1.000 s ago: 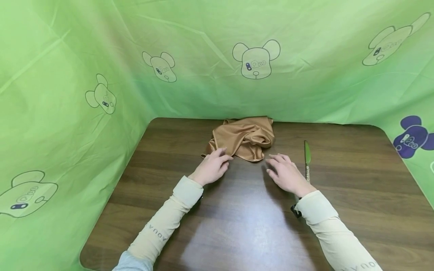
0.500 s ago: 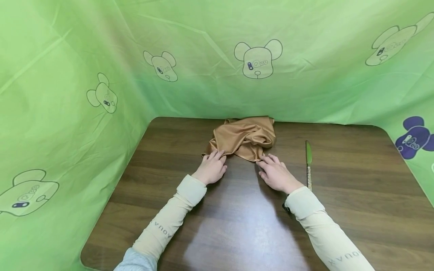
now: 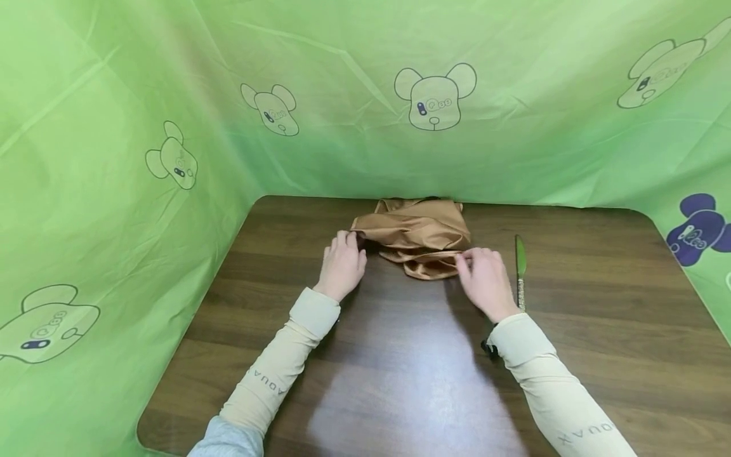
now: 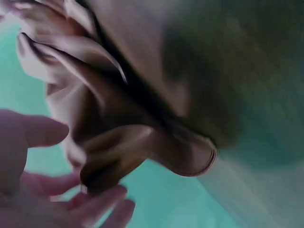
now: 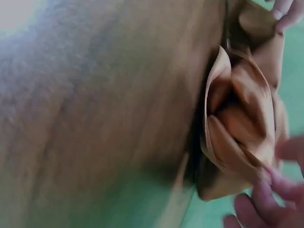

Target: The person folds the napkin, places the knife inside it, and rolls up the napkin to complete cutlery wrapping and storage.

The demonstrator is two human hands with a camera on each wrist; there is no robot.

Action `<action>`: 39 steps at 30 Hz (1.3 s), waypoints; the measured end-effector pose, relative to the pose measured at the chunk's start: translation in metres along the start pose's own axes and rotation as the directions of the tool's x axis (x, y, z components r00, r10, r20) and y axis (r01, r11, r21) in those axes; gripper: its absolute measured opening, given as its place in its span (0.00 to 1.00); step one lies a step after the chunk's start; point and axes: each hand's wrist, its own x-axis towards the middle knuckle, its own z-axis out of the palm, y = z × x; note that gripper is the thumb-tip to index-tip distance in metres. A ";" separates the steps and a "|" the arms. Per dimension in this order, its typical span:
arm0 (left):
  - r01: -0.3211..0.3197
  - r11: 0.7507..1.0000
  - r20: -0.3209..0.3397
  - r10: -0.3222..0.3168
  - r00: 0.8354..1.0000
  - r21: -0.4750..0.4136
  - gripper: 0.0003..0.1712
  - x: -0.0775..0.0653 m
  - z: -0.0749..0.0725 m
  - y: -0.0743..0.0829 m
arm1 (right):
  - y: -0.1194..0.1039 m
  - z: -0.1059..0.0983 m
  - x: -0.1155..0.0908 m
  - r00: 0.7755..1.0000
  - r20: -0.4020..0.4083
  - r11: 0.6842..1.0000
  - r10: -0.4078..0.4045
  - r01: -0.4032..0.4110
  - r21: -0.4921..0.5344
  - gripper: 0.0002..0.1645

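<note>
A crumpled copper-brown satin cloth (image 3: 425,231) lies at the table's far edge, its folds raised at the near side. At its left corner, my left hand (image 3: 342,263) grips the fabric. In the left wrist view a fold of the cloth (image 4: 109,109) runs into the fingers of the left hand (image 4: 57,190), and the thumb stands apart. My right hand (image 3: 487,279) pinches the near right edge. Up close in the right wrist view, the right hand (image 5: 273,199) has the hem between its fingertips, and the cloth (image 5: 242,118) gapes open in layered folds.
A knife (image 3: 521,270) with a patterned handle lies right of the right hand, its blade reflecting green. The brown wooden table (image 3: 400,374) has rounded corners. A green printed curtain (image 3: 342,146) hangs close behind and at the left.
Both hands have reached the cloth and taken hold of it. The left hand moved up and left, lifting the left corner; the right hand drew the near edge to the right.
</note>
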 end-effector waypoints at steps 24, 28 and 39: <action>-0.238 0.971 0.404 0.206 0.891 0.031 0.32 -0.007 0.009 -0.009 | 0.015 -0.024 -0.005 0.957 0.277 0.979 0.082 -0.027 -0.200 0.11; -0.265 0.957 0.315 0.218 0.924 0.115 0.13 -0.007 0.010 -0.014 | 0.014 -0.028 -0.002 0.975 0.214 0.982 0.052 -0.011 -0.187 0.15; -0.197 0.974 -0.098 0.207 0.973 0.109 0.06 -0.004 -0.001 -0.018 | -0.003 -0.043 0.002 0.985 0.164 0.997 0.048 -0.058 0.057 0.28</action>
